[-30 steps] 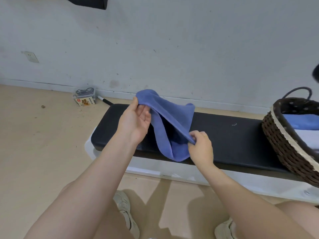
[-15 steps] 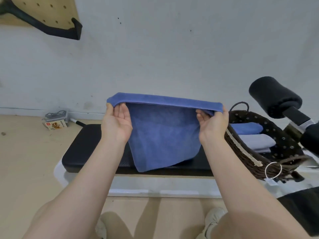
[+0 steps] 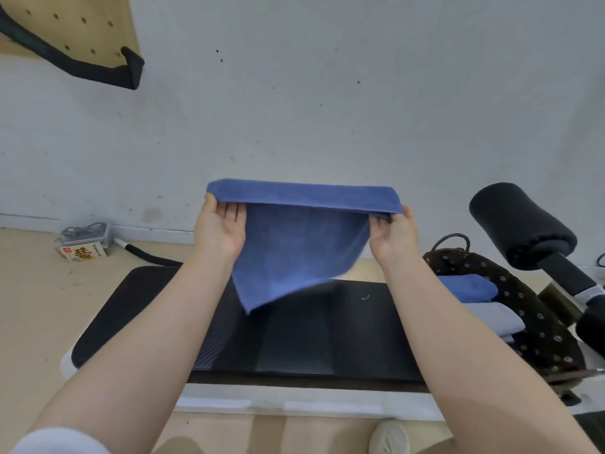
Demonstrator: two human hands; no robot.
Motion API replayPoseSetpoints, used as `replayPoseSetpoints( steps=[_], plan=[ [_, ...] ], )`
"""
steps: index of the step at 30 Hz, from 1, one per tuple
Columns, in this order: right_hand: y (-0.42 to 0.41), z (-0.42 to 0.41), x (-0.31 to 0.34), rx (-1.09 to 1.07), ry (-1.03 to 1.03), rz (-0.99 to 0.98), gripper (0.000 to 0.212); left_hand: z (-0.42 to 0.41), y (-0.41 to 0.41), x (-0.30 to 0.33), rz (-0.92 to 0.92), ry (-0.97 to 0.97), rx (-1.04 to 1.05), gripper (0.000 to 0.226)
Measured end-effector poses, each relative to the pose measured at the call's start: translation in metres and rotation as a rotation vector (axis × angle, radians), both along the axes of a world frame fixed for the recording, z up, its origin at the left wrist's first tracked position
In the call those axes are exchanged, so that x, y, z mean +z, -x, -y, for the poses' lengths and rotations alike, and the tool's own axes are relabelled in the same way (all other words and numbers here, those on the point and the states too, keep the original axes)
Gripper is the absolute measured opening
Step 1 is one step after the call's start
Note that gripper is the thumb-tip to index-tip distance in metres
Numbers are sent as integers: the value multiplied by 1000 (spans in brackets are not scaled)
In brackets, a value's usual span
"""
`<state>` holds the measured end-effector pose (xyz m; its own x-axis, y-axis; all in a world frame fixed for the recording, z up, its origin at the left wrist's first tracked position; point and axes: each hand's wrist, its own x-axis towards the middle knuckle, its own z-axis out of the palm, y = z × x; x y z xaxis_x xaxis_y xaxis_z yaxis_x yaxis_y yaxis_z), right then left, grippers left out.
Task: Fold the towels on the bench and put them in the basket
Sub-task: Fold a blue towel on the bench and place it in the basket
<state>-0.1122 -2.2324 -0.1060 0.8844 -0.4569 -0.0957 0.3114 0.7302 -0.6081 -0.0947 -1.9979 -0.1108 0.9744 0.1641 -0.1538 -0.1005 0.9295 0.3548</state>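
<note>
Above the black bench [image 3: 294, 339], left hand [image 3: 220, 231] and right hand [image 3: 394, 239] each grip the blue towel's [image 3: 294, 257] folded top edge.

bare black bench pad [image 3: 294, 342] under the lifted towel [image 3: 294, 257], basket [image 3: 537, 322] and padded roller [image 3: 520, 224] crowding the right

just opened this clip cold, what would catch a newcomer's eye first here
The blue towel stands out first, held up in mid-air above the black bench, its top edge folded over between the left hand and the right hand. Next, at the right end of the bench, the dark woven basket already holds folded towels. A black foam roller juts in above it.
</note>
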Motion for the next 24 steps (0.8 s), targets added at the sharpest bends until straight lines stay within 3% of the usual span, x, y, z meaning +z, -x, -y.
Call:
replayPoseSetpoints(
  steps=[3,5,9,12,14,18,24],
  plan=[
    [-16,9,8,8,-52,82,29,3,-12,13,118,-4,15,24],
    [-18,15,0,9,30,11,31,1,-17,1,51,-142,16,23],
    [-10,27,-57,82,322,-445,18,-7,-7,-67,-350,-665,-33,15],
    [0,30,-103,164,570,-805,18,-14,7,-108,-554,-841,-60,13],
    [11,27,-119,195,718,-923,16,-19,13,-125,-648,-916,-94,15],
    [35,23,-133,247,1006,-904,17,-26,25,-143,-688,-1048,-136,18],
    [72,25,-127,214,936,-562,31,-33,49,-141,-486,-1154,-79,22]
  ],
)
